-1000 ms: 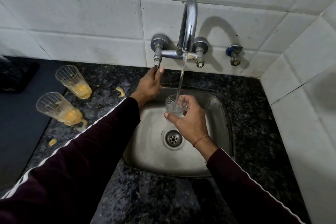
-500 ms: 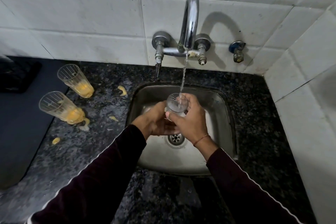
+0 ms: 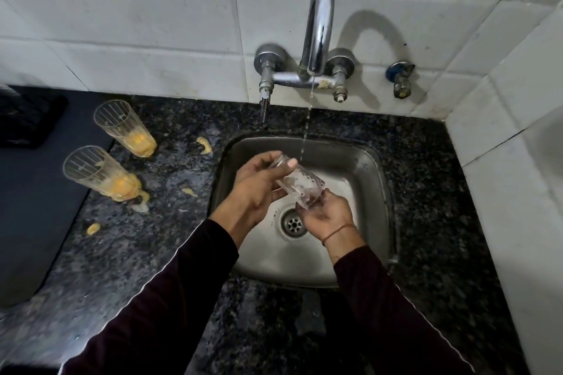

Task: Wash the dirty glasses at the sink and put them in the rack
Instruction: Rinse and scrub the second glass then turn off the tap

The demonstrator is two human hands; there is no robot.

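A small clear glass [image 3: 300,184] is held tilted on its side over the steel sink [image 3: 359,161]. My left hand [image 3: 254,189] grips its upper end, thumb across the glass. My right hand [image 3: 326,216] cups its lower end from below. A thin stream of water falls from the chrome tap [image 3: 318,27] just past the glass. Two tall dirty glasses with yellow residue stand on the counter to the left: the far dirty glass [image 3: 123,128] and the near dirty glass [image 3: 97,172].
Yellow food scraps [image 3: 204,144] and a spill lie on the dark granite counter [image 3: 137,253]. A dark mat [image 3: 33,207] covers the far left, with a black object [image 3: 27,116] behind. White tiled walls close the back and right. No rack is in view.
My left hand left the tap handle and joined the right on the glass. The glass went from upright under the stream to tilted on its side, now just beside the water.
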